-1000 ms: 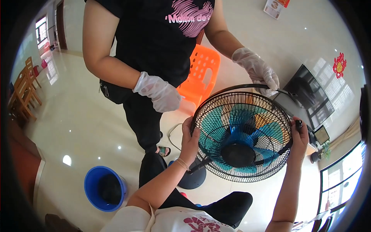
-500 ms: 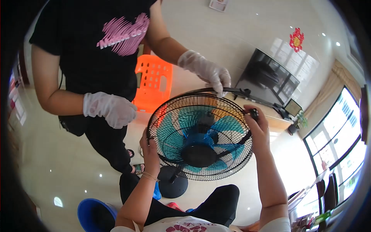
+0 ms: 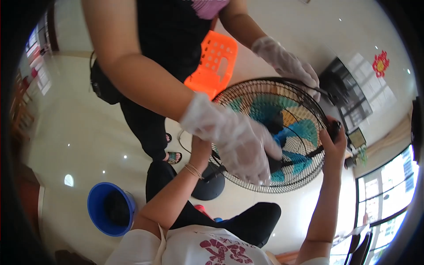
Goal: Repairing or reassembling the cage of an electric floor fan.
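My right hand grips the right rim of a black wire-guarded fan head with turquoise blades, beside a dark knob. My left hand holds the left side; its fingers are mostly hidden by a co-worker's gloved right hand, blurred across the front of the guard. The co-worker's other gloved hand is at the upper rim and a curved black strip. Behind the fan head, low on the floor, is a round black base.
A co-worker in black stands facing me, an orange plastic chair behind. A blue bucket is at lower left. A television on a cabinet, a plant and a large window are at right.
The co-worker's gloved right hand has swept forward and down from beside the fan to over its guard. My hands still hold the fan; the view has shifted as well.
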`<control>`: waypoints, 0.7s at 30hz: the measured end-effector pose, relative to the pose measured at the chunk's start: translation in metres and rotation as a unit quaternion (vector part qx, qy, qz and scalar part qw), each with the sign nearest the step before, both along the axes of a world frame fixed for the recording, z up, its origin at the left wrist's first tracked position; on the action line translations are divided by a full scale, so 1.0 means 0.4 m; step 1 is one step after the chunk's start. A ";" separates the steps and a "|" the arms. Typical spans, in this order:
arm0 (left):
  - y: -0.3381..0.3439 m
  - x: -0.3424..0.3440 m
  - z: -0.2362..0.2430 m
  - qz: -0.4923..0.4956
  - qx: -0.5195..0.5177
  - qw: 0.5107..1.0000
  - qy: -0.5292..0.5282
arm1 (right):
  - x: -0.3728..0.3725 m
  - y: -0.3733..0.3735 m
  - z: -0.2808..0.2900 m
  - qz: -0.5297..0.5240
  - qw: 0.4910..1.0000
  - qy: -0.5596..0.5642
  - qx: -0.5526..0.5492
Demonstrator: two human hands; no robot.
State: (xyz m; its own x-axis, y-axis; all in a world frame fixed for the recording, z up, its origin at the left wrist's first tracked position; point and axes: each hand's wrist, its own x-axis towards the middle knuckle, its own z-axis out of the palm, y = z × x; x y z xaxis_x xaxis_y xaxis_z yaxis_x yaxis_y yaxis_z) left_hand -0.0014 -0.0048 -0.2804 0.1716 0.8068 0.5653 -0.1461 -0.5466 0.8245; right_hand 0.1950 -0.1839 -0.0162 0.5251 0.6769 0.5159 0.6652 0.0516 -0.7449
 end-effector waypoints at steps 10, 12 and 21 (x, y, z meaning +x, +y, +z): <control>-0.047 -0.035 0.039 -0.150 -0.049 0.967 -0.198 | 0.016 -0.005 -0.020 0.045 0.998 -0.020 -0.027; -0.049 -0.030 0.008 -0.143 -0.051 0.977 -0.151 | 0.015 -0.005 -0.021 0.039 0.999 -0.022 -0.005; -0.020 -0.039 0.005 -0.068 0.018 0.998 0.005 | 0.004 0.005 -0.014 0.027 0.999 -0.033 -0.005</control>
